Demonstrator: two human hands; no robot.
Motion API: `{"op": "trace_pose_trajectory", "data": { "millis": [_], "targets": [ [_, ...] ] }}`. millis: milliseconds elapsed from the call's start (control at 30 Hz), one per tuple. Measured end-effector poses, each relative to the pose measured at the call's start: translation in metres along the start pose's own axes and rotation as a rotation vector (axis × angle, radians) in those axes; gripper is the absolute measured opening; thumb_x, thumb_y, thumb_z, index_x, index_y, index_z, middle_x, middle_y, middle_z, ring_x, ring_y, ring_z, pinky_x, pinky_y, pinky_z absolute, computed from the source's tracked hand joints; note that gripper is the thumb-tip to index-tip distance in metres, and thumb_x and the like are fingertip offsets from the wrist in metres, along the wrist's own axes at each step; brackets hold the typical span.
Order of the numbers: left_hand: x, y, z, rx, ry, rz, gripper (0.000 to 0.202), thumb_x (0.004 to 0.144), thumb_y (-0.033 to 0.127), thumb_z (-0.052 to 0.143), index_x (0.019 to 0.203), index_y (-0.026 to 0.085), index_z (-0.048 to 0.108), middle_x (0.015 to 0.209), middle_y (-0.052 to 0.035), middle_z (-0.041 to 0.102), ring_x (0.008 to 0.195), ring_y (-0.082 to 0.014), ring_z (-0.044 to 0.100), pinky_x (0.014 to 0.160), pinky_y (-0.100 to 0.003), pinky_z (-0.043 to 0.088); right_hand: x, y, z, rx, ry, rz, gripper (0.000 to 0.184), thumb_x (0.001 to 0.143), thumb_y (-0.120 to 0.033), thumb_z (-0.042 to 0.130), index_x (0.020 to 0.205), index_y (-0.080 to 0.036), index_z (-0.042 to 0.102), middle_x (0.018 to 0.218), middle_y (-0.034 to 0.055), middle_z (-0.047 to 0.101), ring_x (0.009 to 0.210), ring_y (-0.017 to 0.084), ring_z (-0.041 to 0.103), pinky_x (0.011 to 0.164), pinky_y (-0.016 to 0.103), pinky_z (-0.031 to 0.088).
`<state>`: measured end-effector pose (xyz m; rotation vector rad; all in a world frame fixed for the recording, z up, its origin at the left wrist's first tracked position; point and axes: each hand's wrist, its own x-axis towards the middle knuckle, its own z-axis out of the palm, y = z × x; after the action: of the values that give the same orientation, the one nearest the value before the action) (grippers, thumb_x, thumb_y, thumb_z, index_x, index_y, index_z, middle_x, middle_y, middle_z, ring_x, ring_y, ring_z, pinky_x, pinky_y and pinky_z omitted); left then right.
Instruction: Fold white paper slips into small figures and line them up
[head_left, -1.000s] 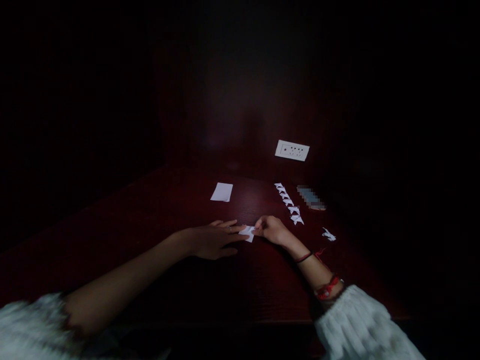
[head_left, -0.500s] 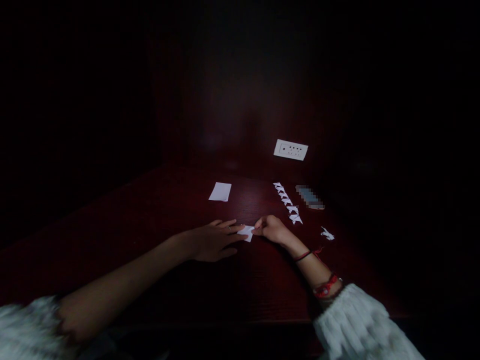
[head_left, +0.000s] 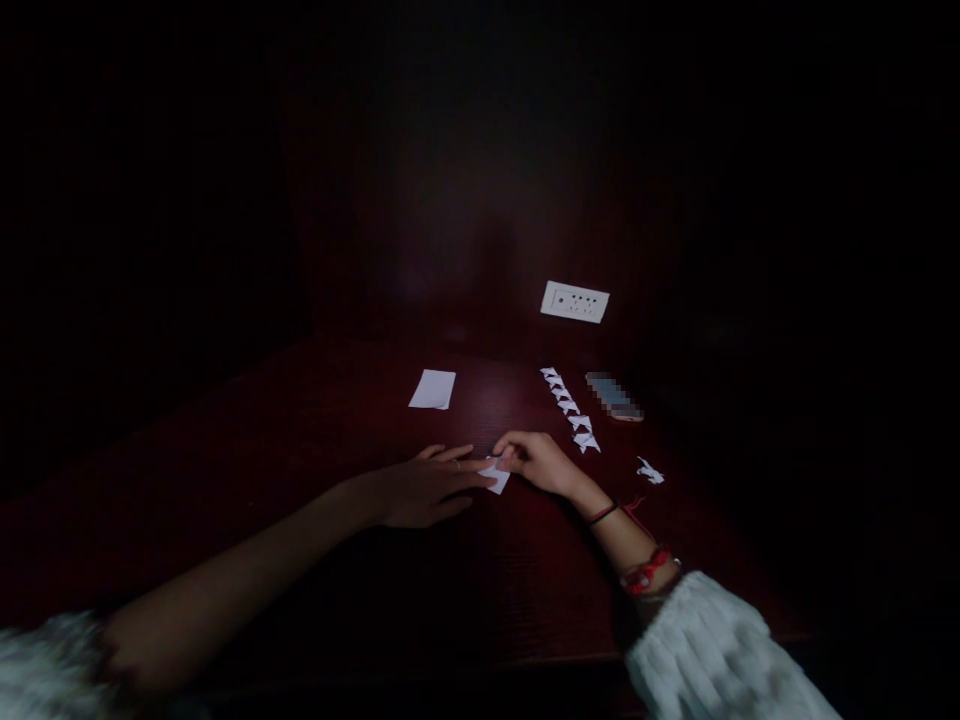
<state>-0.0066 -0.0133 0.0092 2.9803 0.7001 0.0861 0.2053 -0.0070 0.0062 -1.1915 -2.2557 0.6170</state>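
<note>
A small white piece of paper [head_left: 498, 484] lies on the dark red table between my hands. My left hand [head_left: 424, 488] rests flat with its fingers stretched out, and the fingertips press the paper's left part. Across from it, my right hand [head_left: 538, 462] has its fingers bent in a pinch at the paper's upper right edge. Part of the paper is hidden under the fingers. To the right is a row of several folded white paper pieces [head_left: 567, 403], and nearer me a separate crumpled-looking bit of white paper [head_left: 650, 471].
A small stack of white paper sheets [head_left: 433, 390] lies farther back on the table [head_left: 300, 430]. A phone [head_left: 614, 397], its screen blurred out, is right of the folded row. A white wall socket [head_left: 574, 301] sits on the dark back panel. The surroundings are very dark.
My right hand's fingers have moved left over the paper's upper part, and the paper looks slightly turned. My left hand stays spread on it. The whole view has shifted a little.
</note>
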Motion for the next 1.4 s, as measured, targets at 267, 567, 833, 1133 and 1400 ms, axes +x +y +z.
{"op": "trace_pose_trajectory", "data": {
  "millis": [267, 567, 833, 1133, 1400],
  "targets": [
    [0.012, -0.009, 0.008, 0.068, 0.19, 0.092, 0.031, 0.085, 0.031, 0.03, 0.115, 0.027, 0.039, 0.124, -0.0024, 0.035, 0.115, -0.0206, 0.026, 0.093, -0.039, 0.018, 0.006, 0.002, -0.012, -0.138, 0.004, -0.073, 0.01, 0.069, -0.012, 0.052, 0.069, -0.015, 0.061, 0.074, 0.0019, 0.058, 0.069, 0.009, 0.052, 0.065, 0.018, 0.037],
    [0.013, -0.007, 0.008, 0.083, 0.213, 0.076, 0.034, 0.085, 0.028, 0.032, 0.118, 0.025, 0.036, 0.117, 0.0002, 0.044, 0.111, -0.0192, 0.03, 0.092, -0.036, 0.019, 0.015, 0.002, -0.009, -0.023, -0.083, 0.049, 0.011, 0.07, -0.012, 0.048, 0.073, -0.014, 0.058, 0.068, 0.0, 0.059, 0.061, 0.007, 0.053, 0.057, 0.016, 0.038],
    [0.013, -0.007, 0.009, 0.122, 0.234, 0.069, 0.032, 0.084, 0.028, 0.033, 0.115, 0.024, 0.04, 0.119, -0.0028, 0.041, 0.11, -0.0213, 0.032, 0.092, -0.039, 0.019, 0.017, 0.014, 0.001, 0.1, -0.007, 0.094, 0.017, 0.069, -0.022, 0.054, 0.083, -0.015, 0.053, 0.068, 0.0002, 0.059, 0.061, 0.008, 0.053, 0.057, 0.018, 0.04],
    [0.009, -0.011, 0.014, 0.125, 0.213, 0.062, 0.032, 0.085, 0.027, 0.029, 0.117, 0.027, 0.037, 0.12, 0.0004, 0.042, 0.112, -0.0202, 0.031, 0.089, -0.036, 0.022, 0.018, 0.016, 0.005, 0.106, 0.026, 0.061, 0.015, 0.069, -0.021, 0.053, 0.082, -0.014, 0.053, 0.066, -0.0002, 0.057, 0.059, 0.007, 0.051, 0.057, 0.018, 0.039],
    [0.013, -0.011, 0.022, 0.136, 0.285, 0.049, 0.034, 0.085, 0.027, 0.03, 0.12, 0.026, 0.032, 0.115, -0.002, 0.046, 0.105, -0.0173, 0.039, 0.085, -0.034, 0.026, 0.018, 0.023, 0.008, 0.126, 0.051, 0.098, 0.013, 0.065, -0.018, 0.054, 0.078, -0.014, 0.054, 0.065, -0.0012, 0.054, 0.057, 0.006, 0.048, 0.057, 0.019, 0.039]
  ]
}}
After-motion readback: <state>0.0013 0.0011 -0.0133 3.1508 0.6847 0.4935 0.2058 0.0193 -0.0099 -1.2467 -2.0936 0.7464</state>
